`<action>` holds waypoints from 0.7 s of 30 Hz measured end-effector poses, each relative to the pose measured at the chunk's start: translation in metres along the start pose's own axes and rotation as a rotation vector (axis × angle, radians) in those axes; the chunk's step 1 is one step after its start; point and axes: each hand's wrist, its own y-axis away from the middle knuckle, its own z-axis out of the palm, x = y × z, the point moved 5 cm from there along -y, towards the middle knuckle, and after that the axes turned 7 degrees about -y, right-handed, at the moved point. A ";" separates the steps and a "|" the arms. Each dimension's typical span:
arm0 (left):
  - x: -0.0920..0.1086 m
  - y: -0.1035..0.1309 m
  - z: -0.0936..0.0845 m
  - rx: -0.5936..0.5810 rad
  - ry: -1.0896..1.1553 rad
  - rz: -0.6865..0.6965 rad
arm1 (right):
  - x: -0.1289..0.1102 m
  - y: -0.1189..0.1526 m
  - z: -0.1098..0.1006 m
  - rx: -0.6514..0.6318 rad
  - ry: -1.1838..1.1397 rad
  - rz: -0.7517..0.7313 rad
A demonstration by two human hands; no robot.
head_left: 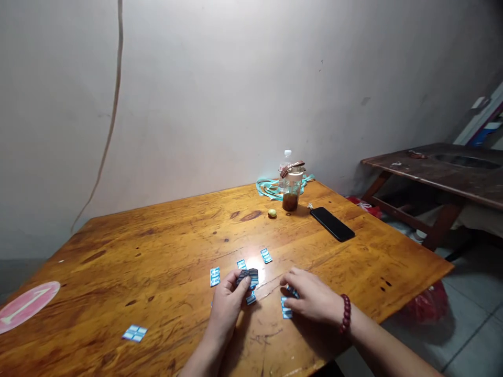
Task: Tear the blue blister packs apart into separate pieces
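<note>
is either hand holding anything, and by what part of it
The left hand holds small cards by their near left part. The right hand partly covers other cards; whether it grips any cannot be told.

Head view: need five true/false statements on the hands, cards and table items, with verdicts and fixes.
1. The left hand holds small cards. True.
2. A beaded bracelet circles the left wrist. False: the beaded bracelet is on the right wrist.
3. The strapped bottle stands upright on the table. True.
4. The phone lies left of that bottle. False: the phone lies to its right.
5. A pink oval shows at the picture's left edge. True.
</note>
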 end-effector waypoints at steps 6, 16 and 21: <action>0.001 -0.001 -0.003 0.028 -0.036 0.036 | 0.006 -0.003 0.022 -0.074 0.065 0.069; 0.007 0.001 -0.001 0.026 -0.043 0.073 | 0.005 0.002 0.023 -0.011 0.095 0.138; 0.008 0.001 -0.002 0.043 -0.050 0.095 | 0.004 0.000 0.017 0.005 0.201 0.168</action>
